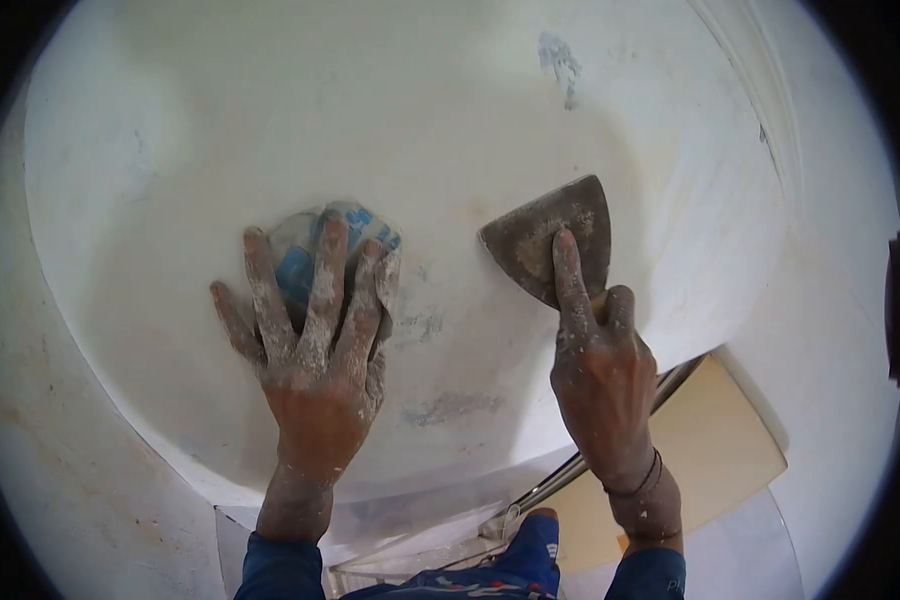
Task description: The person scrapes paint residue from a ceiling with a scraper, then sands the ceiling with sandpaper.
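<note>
My left hand [315, 350], dusted with white powder, presses a crumpled sheet of sandpaper [295, 275] with blue print on its back against the white wall [450, 130]. The fingers are spread over the sheet, and the thumb is at its right edge. To the right, my right hand [605, 365] is closed round the handle of a putty knife [545, 235]. Its index finger lies stretched along the broad, stained metal blade, whose wide edge points up and to the left. Most of the handle is hidden in the palm.
Grey patches [560, 65] mark the wall high up, with a fainter smudge [455, 405] between my wrists. A cream-coloured panel [660, 470] with a metal-edged strip stands below my right forearm. A curved moulding [760, 60] runs along the upper right.
</note>
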The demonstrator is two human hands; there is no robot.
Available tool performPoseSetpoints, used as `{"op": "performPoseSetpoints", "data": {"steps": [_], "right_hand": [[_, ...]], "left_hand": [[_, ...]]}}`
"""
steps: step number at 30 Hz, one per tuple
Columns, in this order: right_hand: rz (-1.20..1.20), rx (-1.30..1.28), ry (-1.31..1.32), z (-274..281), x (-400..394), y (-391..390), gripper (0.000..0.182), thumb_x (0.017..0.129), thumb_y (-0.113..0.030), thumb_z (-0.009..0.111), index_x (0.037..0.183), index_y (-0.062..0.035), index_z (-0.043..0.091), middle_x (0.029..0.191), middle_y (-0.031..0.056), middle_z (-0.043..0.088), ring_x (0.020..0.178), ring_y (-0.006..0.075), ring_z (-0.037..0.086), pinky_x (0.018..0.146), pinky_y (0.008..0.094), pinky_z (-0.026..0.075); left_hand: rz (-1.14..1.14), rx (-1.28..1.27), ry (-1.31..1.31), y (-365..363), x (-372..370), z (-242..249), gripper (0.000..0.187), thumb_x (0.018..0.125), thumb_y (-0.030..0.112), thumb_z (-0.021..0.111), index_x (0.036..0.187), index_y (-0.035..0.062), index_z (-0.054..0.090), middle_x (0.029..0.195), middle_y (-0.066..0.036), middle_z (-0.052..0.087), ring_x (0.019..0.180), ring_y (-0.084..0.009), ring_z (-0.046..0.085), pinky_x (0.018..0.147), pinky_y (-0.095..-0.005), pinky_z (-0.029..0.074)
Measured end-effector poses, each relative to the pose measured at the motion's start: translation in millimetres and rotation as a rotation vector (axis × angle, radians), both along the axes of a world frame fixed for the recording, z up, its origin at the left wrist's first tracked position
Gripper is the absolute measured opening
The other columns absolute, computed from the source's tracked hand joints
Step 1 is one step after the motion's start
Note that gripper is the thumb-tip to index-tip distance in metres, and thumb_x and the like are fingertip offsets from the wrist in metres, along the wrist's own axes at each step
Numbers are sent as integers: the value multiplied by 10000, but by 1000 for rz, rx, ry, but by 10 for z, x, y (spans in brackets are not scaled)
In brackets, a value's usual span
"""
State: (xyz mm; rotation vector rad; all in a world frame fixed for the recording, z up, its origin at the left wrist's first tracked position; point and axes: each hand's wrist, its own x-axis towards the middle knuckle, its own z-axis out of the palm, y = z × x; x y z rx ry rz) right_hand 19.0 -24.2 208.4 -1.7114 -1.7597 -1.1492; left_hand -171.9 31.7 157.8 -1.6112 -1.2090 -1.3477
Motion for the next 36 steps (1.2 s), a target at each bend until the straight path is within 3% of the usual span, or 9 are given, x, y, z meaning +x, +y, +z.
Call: {"op": "performPoseSetpoints", "data": {"steps": [3, 6, 9, 13, 19, 22, 24, 36], "right_hand": [[131, 33, 67, -17, 9, 8, 657, 813, -137, 606, 1399, -215, 319, 811, 94, 452, 580, 170, 574, 424, 294, 499], [84, 59, 40, -45, 11, 69, 635, 831, -236, 608, 1397, -216, 321, 798, 83, 445, 579, 162, 571, 427, 285, 499], [71, 60, 134, -7, -132, 23, 586, 853, -226, 584, 1387, -238, 343, 781, 72, 440, 570, 178, 536, 499, 326, 510], [-12, 10, 119, -60, -130, -25, 571, 852, -222, 585, 1378, -239, 363, 776, 73, 438, 566, 172, 532, 491, 325, 501], [62, 43, 148, -127, -77, -1, 557, 856, -207, 584, 1372, -232, 376, 754, 76, 443, 560, 172, 529, 487, 336, 490], [6, 24, 140, -37, -117, -5, 553, 858, -199, 583, 1371, -228, 378, 748, 77, 446, 558, 175, 529, 484, 329, 494], [89, 68, 132, -90, -94, -8, 558, 859, -202, 583, 1374, -235, 371, 744, 80, 443, 540, 178, 527, 468, 330, 491], [72, 51, 169, -99, -122, -45, 574, 860, -199, 586, 1383, -234, 352, 736, 91, 459, 524, 195, 533, 473, 352, 491]], "left_hand": [[23, 12, 29, 45, -13, -13, 386, 855, 280, 541, 1229, 184, 556, 1405, -11, 385, 1330, -427, 203, 1066, -606, 80], [16, 48, 24, 86, -10, -30, 397, 854, 289, 539, 1237, 185, 549, 1402, -11, 390, 1328, -434, 201, 1063, -610, 80], [11, 65, 4, 97, 19, -30, 403, 855, 296, 529, 1242, 183, 545, 1401, -13, 390, 1330, -433, 197, 1060, -615, 80], [-35, 67, -26, 98, 13, -29, 367, 829, 246, 575, 1193, 205, 590, 1376, 9, 428, 1299, -456, 253, 1038, -648, 64], [-51, 54, -60, 85, 55, -23, 366, 829, 235, 579, 1193, 199, 591, 1374, 26, 429, 1304, -450, 247, 1040, -647, 55], [-46, 65, -59, 112, 72, 0, 372, 832, 227, 575, 1203, 199, 584, 1378, 29, 422, 1308, -450, 235, 1040, -649, 43], [-42, 58, -32, 89, 53, -30, 390, 849, 263, 532, 1224, 161, 558, 1400, 7, 391, 1339, -425, 176, 1052, -633, 53], [-95, 11, -59, 53, 118, -38, 433, 832, 200, 551, 1262, 167, 521, 1413, 11, 373, 1350, -417, 146, 1031, -649, -32]]}}
